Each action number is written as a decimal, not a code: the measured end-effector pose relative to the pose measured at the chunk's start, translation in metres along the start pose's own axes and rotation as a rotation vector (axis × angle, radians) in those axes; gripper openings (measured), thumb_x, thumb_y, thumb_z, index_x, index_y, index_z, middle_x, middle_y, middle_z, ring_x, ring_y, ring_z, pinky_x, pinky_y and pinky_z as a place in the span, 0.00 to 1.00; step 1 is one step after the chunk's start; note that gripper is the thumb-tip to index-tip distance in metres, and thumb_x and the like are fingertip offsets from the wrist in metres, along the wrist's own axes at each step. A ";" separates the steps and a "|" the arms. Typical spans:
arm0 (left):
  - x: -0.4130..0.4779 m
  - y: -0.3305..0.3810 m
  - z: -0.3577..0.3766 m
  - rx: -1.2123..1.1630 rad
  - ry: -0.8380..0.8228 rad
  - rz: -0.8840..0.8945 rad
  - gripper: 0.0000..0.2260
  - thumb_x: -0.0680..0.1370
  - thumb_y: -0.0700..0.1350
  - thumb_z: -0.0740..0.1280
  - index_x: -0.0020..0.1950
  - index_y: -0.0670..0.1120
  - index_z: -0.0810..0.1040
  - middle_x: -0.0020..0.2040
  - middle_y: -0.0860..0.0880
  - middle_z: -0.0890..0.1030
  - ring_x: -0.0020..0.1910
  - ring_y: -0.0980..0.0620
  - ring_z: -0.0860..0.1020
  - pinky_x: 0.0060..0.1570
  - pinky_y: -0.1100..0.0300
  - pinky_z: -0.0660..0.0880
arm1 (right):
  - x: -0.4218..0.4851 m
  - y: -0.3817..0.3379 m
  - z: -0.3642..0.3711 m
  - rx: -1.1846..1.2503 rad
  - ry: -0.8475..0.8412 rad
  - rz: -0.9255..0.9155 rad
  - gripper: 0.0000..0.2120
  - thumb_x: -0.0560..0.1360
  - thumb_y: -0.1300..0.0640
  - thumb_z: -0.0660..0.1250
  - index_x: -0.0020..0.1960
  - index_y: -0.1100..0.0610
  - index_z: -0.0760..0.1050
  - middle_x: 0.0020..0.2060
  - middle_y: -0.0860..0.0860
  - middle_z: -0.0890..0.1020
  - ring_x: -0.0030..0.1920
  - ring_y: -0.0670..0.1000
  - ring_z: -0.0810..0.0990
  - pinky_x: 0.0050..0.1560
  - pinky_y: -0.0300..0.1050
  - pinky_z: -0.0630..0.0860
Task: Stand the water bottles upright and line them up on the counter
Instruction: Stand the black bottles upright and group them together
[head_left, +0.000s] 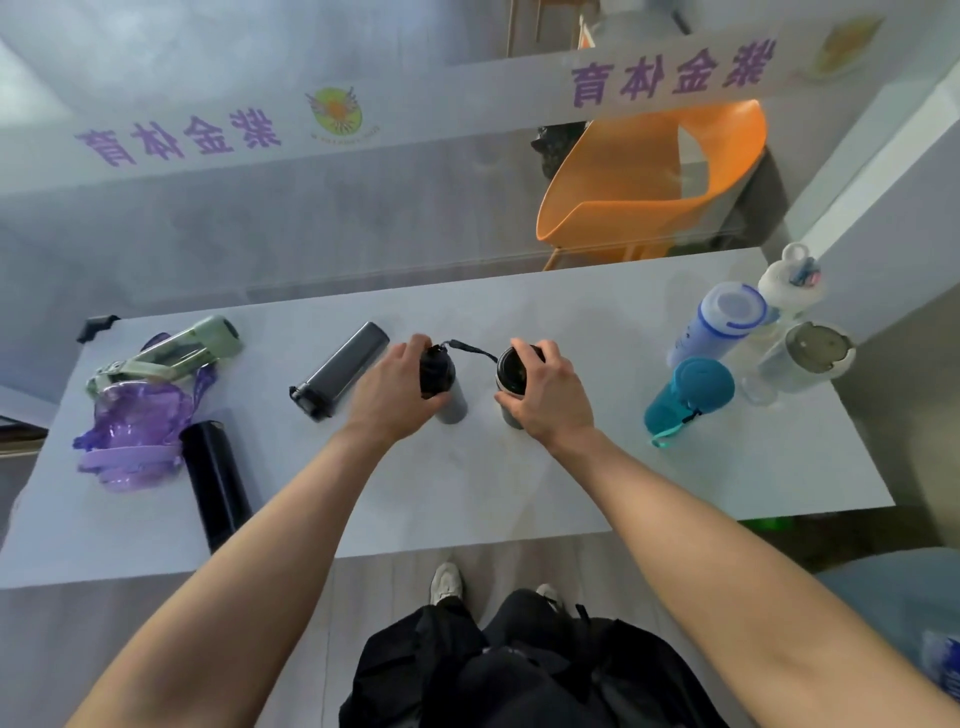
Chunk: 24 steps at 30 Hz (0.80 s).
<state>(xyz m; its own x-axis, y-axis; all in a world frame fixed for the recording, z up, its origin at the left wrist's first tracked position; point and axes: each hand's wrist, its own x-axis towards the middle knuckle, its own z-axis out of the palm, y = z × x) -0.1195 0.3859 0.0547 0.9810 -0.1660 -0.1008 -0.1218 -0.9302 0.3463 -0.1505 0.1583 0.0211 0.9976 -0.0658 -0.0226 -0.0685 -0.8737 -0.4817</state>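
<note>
My left hand (397, 389) grips a grey bottle with a black cap (441, 382), held upright at the middle of the counter (467, 483). My right hand (545, 395) grips a second upright bottle with a black lid (511, 371) just to its right. A black strap runs between the two caps. On the right stand a teal bottle (688, 395), a blue-and-clear bottle (719, 322), a white bottle (789, 280) and a clear bottle with a steel lid (802, 358). Lying on the left are a dark grey bottle (340, 369), a black bottle (215, 483), a purple bottle (132, 434) and a pale green bottle (182, 348).
A glass partition with purple lettering rises behind the counter's far edge. An orange chair (649, 176) sits beyond it. A white pillar (883, 208) stands at the right end. My shoes and dark clothing show below the counter's near edge.
</note>
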 end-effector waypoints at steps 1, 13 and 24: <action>0.001 0.001 0.000 -0.001 -0.006 -0.001 0.30 0.73 0.57 0.78 0.70 0.55 0.68 0.63 0.49 0.78 0.55 0.39 0.82 0.50 0.44 0.81 | 0.000 0.000 0.000 0.003 0.002 -0.001 0.37 0.73 0.44 0.78 0.78 0.49 0.69 0.64 0.56 0.74 0.58 0.62 0.78 0.59 0.55 0.79; -0.012 -0.037 -0.014 0.015 -0.088 -0.026 0.43 0.76 0.58 0.77 0.85 0.55 0.58 0.77 0.51 0.71 0.66 0.45 0.80 0.60 0.43 0.80 | 0.009 -0.045 -0.031 -0.002 0.209 -0.134 0.36 0.72 0.37 0.73 0.72 0.58 0.73 0.63 0.56 0.76 0.62 0.61 0.77 0.60 0.58 0.78; -0.061 -0.208 -0.046 0.080 -0.035 -0.325 0.21 0.77 0.54 0.72 0.69 0.51 0.79 0.61 0.48 0.82 0.61 0.43 0.82 0.59 0.45 0.80 | -0.004 -0.201 0.083 0.009 -0.019 -0.573 0.11 0.76 0.56 0.70 0.56 0.59 0.80 0.52 0.55 0.79 0.52 0.59 0.80 0.44 0.55 0.82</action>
<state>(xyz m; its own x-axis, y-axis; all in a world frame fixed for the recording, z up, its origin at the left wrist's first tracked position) -0.1475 0.6052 0.0319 0.9648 0.1340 -0.2262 0.1840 -0.9586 0.2171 -0.1398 0.3741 0.0450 0.8754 0.4261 0.2282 0.4833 -0.7631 -0.4290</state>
